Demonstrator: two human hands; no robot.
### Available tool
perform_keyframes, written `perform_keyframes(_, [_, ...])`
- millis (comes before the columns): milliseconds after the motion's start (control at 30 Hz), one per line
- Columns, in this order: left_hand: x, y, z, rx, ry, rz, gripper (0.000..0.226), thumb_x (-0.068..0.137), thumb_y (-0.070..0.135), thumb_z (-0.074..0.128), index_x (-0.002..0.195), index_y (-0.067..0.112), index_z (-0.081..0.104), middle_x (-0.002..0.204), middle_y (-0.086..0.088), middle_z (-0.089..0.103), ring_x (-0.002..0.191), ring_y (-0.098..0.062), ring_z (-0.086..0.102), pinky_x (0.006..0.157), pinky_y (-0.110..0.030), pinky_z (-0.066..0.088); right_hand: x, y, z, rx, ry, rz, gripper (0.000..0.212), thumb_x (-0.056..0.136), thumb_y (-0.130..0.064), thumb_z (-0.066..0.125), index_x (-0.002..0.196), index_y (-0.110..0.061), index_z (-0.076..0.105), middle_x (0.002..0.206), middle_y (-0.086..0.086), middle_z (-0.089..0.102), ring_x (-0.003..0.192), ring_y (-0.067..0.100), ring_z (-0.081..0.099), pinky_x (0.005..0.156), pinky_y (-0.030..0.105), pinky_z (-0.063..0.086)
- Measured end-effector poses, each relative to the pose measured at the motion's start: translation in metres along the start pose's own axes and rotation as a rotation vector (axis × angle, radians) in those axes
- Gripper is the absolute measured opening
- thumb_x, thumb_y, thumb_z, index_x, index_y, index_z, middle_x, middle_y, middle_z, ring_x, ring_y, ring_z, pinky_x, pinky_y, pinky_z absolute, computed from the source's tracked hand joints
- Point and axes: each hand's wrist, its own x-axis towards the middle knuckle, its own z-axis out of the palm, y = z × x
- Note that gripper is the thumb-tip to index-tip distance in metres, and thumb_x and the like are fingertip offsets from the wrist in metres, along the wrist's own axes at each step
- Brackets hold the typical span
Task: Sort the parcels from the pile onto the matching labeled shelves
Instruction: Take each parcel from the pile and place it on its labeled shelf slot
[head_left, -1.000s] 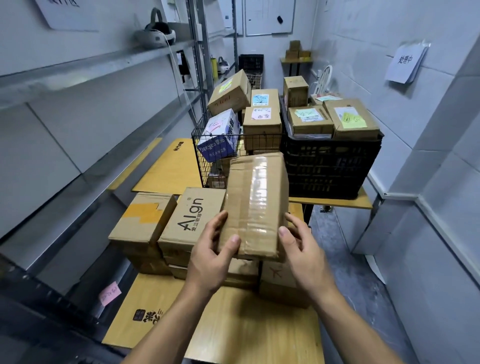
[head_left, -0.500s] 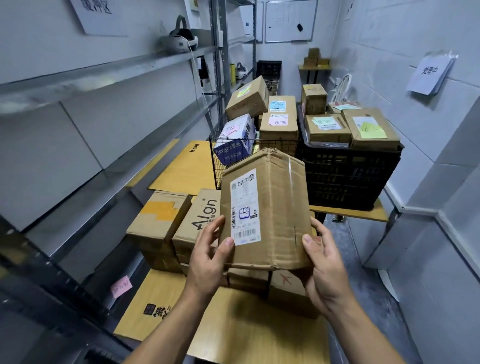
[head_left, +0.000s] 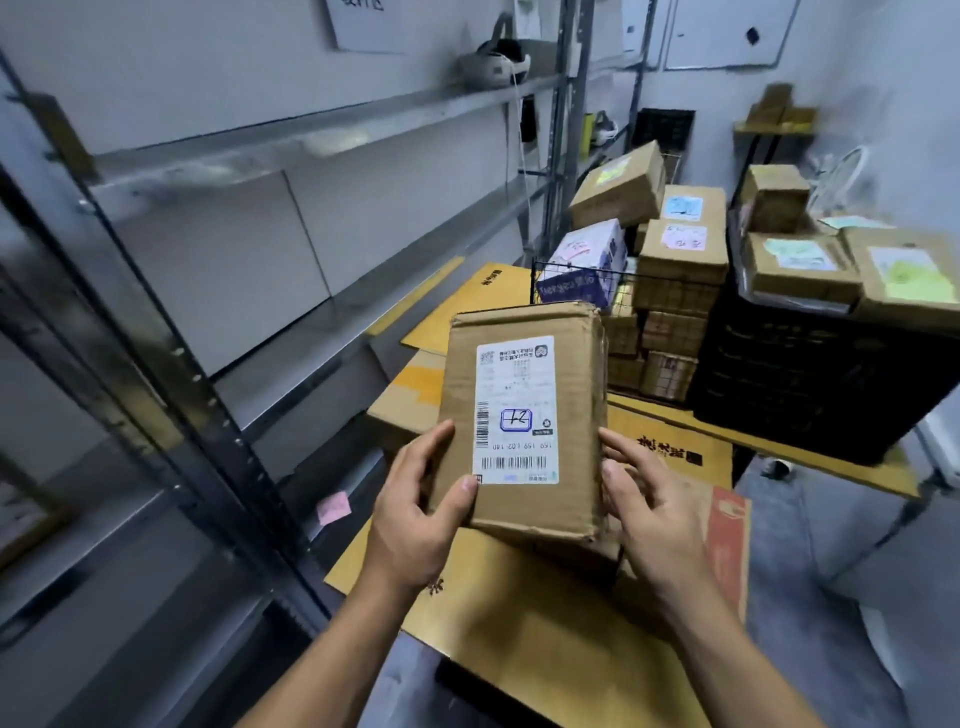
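Observation:
I hold a brown cardboard parcel (head_left: 576, 415) in front of me, its white shipping label (head_left: 514, 410) facing up with a blue hand-drawn box near the barcodes. My left hand (head_left: 415, 514) grips its lower left edge, thumb on top. My right hand (head_left: 654, 514) holds the lower right side, fingers curled against the edge. More parcels (head_left: 680, 249) are piled beyond, some in a wire basket (head_left: 582, 296) and some on a black crate (head_left: 810, 384). Grey metal shelves (head_left: 332, 135) run along the left.
Flattened yellow cardboard (head_left: 545, 634) covers the low table under my hands. A pink note (head_left: 332, 508) sticks to the lower shelf edge. A white headset (head_left: 493, 65) sits on the upper shelf. A wall stands close on the right, with bare floor (head_left: 831, 597) below.
The parcel has been turned so its label faces me, and it now sits lower in my hands. My view has swung left toward the shelves.

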Motion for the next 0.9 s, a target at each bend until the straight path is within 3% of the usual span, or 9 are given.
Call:
perform_keyframes(67, [-0.008,0.000,-0.019,0.060,0.061,0.019,0.054,0.079,0.052,0.064,0.129,0.059,0.044,0.131,0.030,0.049,0.123,0.001,0.050,0.093,-0.008,0.040,0.001,-0.010,0.016,-0.011,-0.085,0.016,0.035,0.095,-0.053,0.056,0.129,-0.043,0.062,0.131,-0.008,0.062,0.123,0.007,0.057,0.104,0.043,0.051])
perform_keyframes(200, [-0.025,0.004,-0.064,0.192,0.178,0.075,0.056,0.081,0.048,0.064,0.133,0.052,0.043,0.133,0.026,0.046,0.124,0.000,0.048,0.092,-0.006,0.038,-0.005,-0.033,0.066,0.090,-0.261,0.020,0.051,0.082,-0.052,0.064,0.131,-0.050,0.051,0.129,-0.021,0.063,0.119,-0.001,0.059,0.106,0.042,0.050])
perform_keyframes(333, [-0.051,0.006,-0.115,0.296,0.273,0.091,0.058,0.083,0.042,0.065,0.137,0.038,0.046,0.137,0.017,0.046,0.129,-0.004,0.045,0.098,-0.007,0.033,-0.021,-0.050,0.121,0.096,-0.354,-0.026,0.066,0.080,-0.051,0.077,0.137,-0.051,0.043,0.133,-0.013,0.062,0.122,0.005,0.059,0.107,0.048,0.047])
perform_keyframes(533, [-0.107,0.014,-0.197,0.419,0.368,0.041,0.059,0.083,0.047,0.062,0.138,0.041,0.043,0.142,0.011,0.043,0.132,-0.007,0.042,0.105,-0.019,0.037,-0.070,-0.078,0.197,0.088,-0.462,-0.091,0.078,0.069,-0.054,0.078,0.132,-0.067,0.033,0.122,-0.030,0.058,0.110,-0.019,0.054,0.102,0.039,0.051])
perform_keyframes(667, [-0.144,0.026,-0.244,0.466,0.428,0.021,0.058,0.082,0.047,0.061,0.137,0.040,0.045,0.141,0.008,0.043,0.130,-0.005,0.043,0.104,-0.027,0.042,-0.107,-0.094,0.238,0.135,-0.514,-0.084,0.078,0.075,-0.043,0.084,0.125,-0.073,0.032,0.124,-0.023,0.058,0.113,-0.009,0.058,0.100,0.047,0.053])
perform_keyframes(767, [-0.169,0.036,-0.276,0.483,0.469,-0.002,0.057,0.083,0.042,0.064,0.136,0.039,0.043,0.142,0.005,0.043,0.130,-0.003,0.042,0.106,-0.033,0.042,-0.133,-0.106,0.269,0.181,-0.553,-0.099,0.079,0.069,-0.052,0.080,0.133,-0.066,0.035,0.127,-0.018,0.060,0.114,-0.004,0.060,0.099,0.045,0.055])
perform_keyframes(900, [-0.194,0.049,-0.320,0.567,0.476,-0.012,0.060,0.082,0.033,0.067,0.138,0.031,0.046,0.143,0.003,0.041,0.132,0.001,0.037,0.110,-0.022,0.034,-0.162,-0.120,0.306,0.269,-0.585,-0.094,0.076,0.070,-0.049,0.082,0.132,-0.063,0.039,0.122,-0.023,0.062,0.117,0.002,0.061,0.099,0.049,0.054])
